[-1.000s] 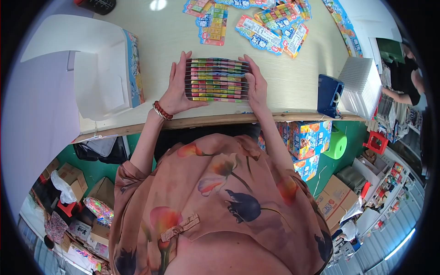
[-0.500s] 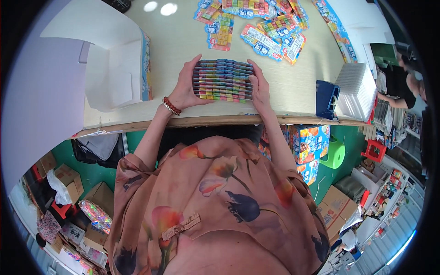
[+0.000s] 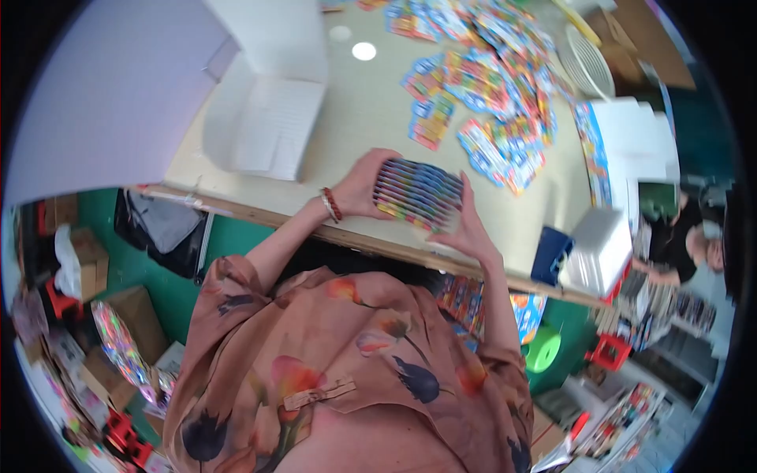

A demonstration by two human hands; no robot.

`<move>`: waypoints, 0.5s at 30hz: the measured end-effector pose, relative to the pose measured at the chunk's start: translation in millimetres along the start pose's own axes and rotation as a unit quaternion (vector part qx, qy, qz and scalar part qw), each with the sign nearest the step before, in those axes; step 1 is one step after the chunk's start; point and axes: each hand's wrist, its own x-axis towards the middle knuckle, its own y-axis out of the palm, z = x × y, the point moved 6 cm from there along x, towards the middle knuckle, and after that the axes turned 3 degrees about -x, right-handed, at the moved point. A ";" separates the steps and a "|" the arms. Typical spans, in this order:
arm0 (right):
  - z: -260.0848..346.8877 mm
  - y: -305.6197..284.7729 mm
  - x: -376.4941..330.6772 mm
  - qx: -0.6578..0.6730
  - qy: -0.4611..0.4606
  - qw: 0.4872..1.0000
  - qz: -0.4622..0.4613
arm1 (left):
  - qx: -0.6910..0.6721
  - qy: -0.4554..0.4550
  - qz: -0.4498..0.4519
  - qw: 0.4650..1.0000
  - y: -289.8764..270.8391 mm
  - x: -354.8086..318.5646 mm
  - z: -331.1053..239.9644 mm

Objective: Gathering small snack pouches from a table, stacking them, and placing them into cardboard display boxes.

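Between my two hands is a stack of flat, colourful candy blister packs (image 3: 418, 189), held above the near part of the table with its layered edges showing. My left hand (image 3: 364, 188) grips the stack's left end, a beaded bracelet on its wrist. At the right end, the fingers of my right hand (image 3: 471, 221) press along the side, with the thumb low by the near corner. Beyond the stack lies a loose heap of similar packs (image 3: 505, 87), somewhat blurred. An open white cardboard box (image 3: 272, 118) stands left of my left hand.
A dark blue tape dispenser (image 3: 551, 255) and a stack of clear plastic trays (image 3: 597, 254) stand at the table's right. Behind them is an open white carton (image 3: 631, 142); a round white basket (image 3: 585, 63) sits farther back. Another person (image 3: 680, 244) is at the far right.
The whole view has turned, so the table slants down to the right and more of the heap shows. The stack stays between both hands and now looks tilted, its right end lower.
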 end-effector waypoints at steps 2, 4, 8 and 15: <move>8.6 2.8 -2.9 -0.002 -0.003 1.000 -0.021 | -0.017 0.001 0.003 1.000 0.0 -0.8 -4.0; 6.3 12.2 -4.0 0.037 0.020 0.999 -0.034 | -0.033 0.014 0.014 0.999 -1.6 -8.2 -10.2; 30.2 27.9 -3.8 0.055 -0.017 0.998 -0.038 | 0.002 0.020 -0.004 1.000 -43.2 -14.6 -60.4; 184.1 53.0 86.2 -0.117 -0.270 0.953 -0.074 | 0.108 0.036 0.027 0.993 -212.8 -10.4 -106.8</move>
